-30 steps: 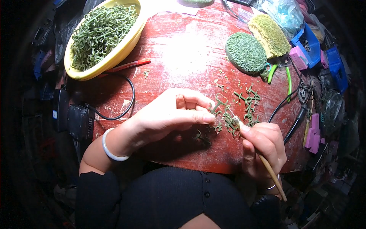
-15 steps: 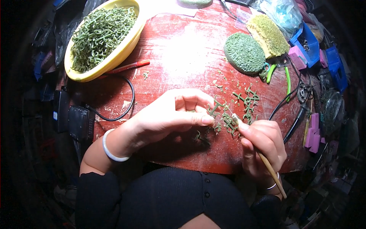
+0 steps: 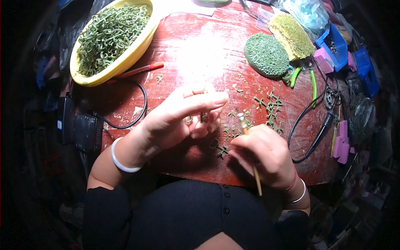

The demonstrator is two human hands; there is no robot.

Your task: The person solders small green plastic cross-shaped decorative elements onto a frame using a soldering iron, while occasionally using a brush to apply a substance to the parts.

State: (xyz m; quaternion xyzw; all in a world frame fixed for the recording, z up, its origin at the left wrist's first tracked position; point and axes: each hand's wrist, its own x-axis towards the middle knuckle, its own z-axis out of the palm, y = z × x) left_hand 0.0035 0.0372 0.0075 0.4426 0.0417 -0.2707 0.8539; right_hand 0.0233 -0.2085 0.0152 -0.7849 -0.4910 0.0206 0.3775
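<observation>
My left hand [image 3: 183, 110] is raised above the red table with its fingers curled and its thumb stretched across them. A small green branched piece [image 3: 202, 117] shows partly between those fingers; the rest of it is hidden. In my right hand [image 3: 266, 154] is a thin-tipped tool [image 3: 243, 124] with a wooden handle and a metal collar. Its tip points up and away, apart from the left hand. Loose green branched pieces [image 3: 271, 111] and small curled bits lie beyond the right hand. Another green piece [image 3: 222, 150] rests between the two hands, nearer me.
A yellow bowl [image 3: 143, 52] full of green curved pieces stands far left, by a red pen [image 3: 143, 70]. Far right are a round green textured pad [image 3: 266, 56], a yellowish sponge-like block [image 3: 291, 37], green-handled pliers [image 3: 313, 87], blue bins [image 3: 336, 48] and a black cable [image 3: 291, 141].
My left hand has turned and drawn back to the left, its thumb lifting higher. The right hand has moved left and the tool stands more upright. The green piece moved along with the left hand.
</observation>
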